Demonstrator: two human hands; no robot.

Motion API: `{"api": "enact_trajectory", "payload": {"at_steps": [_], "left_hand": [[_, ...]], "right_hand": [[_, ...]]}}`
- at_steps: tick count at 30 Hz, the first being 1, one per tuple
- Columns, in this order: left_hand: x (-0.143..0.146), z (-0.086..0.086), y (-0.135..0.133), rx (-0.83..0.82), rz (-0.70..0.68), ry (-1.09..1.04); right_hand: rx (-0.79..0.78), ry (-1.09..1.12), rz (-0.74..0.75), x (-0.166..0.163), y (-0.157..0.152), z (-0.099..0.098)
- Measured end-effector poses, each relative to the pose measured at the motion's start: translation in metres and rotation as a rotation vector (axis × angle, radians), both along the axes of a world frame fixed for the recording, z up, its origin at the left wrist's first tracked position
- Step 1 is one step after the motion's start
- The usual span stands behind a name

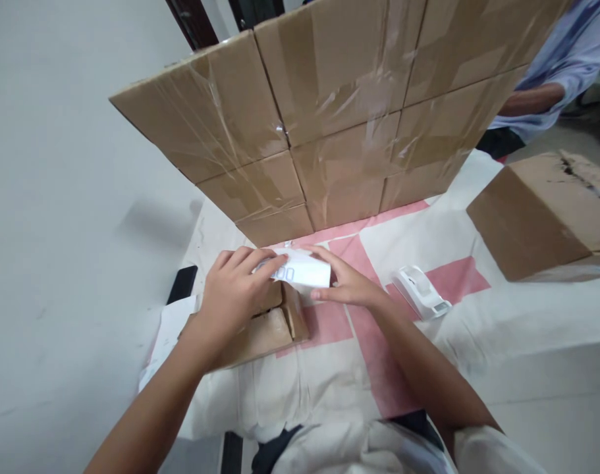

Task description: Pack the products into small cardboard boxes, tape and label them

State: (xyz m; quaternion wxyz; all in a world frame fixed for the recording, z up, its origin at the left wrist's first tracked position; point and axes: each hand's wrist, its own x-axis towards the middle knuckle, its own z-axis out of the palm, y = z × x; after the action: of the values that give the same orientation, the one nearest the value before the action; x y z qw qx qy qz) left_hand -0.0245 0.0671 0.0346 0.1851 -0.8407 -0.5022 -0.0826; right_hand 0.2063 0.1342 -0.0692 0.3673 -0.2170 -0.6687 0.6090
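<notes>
Between my two hands is a small white box (307,271) with pale blue print on its side. My left hand (240,280) has its fingers over the left end of the box and covers part of the print. At the right end, my right hand (346,280) grips it, thumb below and fingers along the far side. Under the box and my left forearm sits an open brown cardboard box (265,339); what lies inside is mostly hidden. Right of my right hand, a white tape dispenser (421,293) rests on the cloth.
A tall panel of taped cardboard boxes (344,145) stands behind my hands. Another cardboard box (537,217) is on the right. A dark object (182,284) and white paper (168,336) lie by the left wall. A person's arm (534,100) shows beyond the panel.
</notes>
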Motion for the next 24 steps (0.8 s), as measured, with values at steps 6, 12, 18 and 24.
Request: {"api": "enact_trajectory", "payload": {"at_steps": [6,12,18,24], "left_hand": [[0.004,-0.009,0.009,0.091,0.232,-0.019],[0.028,-0.018,0.009,0.048,0.006,0.088],[0.041,-0.016,0.012,0.098,-0.093,0.102],[0.048,-0.017,0.015,0.130,-0.107,0.013]], "right_hand": [[-0.097,0.114,-0.521,-0.009,-0.004,-0.022],[-0.259,0.292,-0.154,-0.022,-0.016,-0.022],[-0.346,0.350,-0.248,-0.025,-0.018,-0.025],[-0.223,0.304,-0.277,-0.027,-0.027,-0.021]]}}
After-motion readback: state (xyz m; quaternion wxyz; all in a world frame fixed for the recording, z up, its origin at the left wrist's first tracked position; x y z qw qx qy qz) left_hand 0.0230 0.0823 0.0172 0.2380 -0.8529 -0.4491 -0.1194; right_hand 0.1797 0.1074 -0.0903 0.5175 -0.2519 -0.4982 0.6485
